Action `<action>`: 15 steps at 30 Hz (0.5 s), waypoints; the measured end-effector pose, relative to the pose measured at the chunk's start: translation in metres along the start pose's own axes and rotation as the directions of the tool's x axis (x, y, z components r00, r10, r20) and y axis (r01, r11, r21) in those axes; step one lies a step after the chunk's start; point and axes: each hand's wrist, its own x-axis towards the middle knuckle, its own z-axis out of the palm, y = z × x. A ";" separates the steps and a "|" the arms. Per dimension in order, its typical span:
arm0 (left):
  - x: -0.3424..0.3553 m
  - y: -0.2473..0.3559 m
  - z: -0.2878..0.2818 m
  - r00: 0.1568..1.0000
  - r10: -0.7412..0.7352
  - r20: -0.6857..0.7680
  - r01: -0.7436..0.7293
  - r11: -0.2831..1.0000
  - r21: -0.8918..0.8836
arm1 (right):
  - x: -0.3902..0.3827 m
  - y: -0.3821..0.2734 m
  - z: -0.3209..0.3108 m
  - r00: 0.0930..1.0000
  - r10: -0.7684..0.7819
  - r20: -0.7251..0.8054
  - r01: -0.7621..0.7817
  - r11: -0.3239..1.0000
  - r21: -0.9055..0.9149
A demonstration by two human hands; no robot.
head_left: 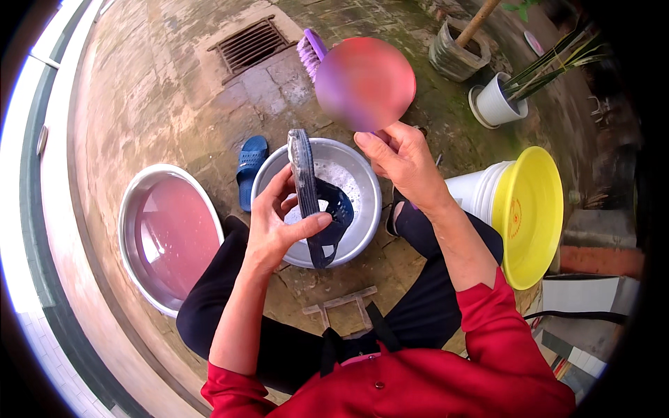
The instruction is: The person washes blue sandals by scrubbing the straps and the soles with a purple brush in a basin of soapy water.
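My left hand (282, 219) grips a wet dark-blue slipper (304, 184) by its sole, standing on edge above a grey metal basin (371, 233) of sudsy water. Its strap hangs toward the right, over the suds. To the right and farther off, my right hand (401, 157) is closed in a pinch on a brush (313, 50) with a purple back and pale purple bristles. A blurred patch hides the middle of the brush, but purple shows through it and at my fingertips. A matching blue slipper (252, 171) lies on the floor left of the basin.
A metal basin (127, 244) of pinkish water stands at left. Beyond my right hand is a round red thing (401, 63), mostly blurred. A yellow basin (533, 216) tilts against white buckets (477, 191) at right. Potted plants (502, 101), a floor drain (252, 45) and a low wooden stool (341, 301) also show.
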 end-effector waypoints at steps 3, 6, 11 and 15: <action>0.000 0.005 -0.001 0.999 0.009 -0.033 -0.007 0.998 0.061 | -0.002 0.004 -0.008 0.999 0.005 0.037 0.001 0.989 -0.146; 0.001 0.005 -0.007 0.997 0.034 -0.069 -0.025 0.992 0.123 | -0.005 0.005 -0.003 0.997 -0.049 0.056 0.058 0.984 -0.168; 0.004 0.015 -0.007 0.982 0.096 -0.164 -0.060 0.976 0.211 | -0.012 -0.007 0.016 0.972 -0.208 0.111 0.230 0.939 -0.254; 0.004 0.018 -0.009 0.965 0.045 -0.260 -0.023 0.996 0.085 | -0.016 0.004 0.026 0.922 -0.322 0.213 0.371 0.891 -0.260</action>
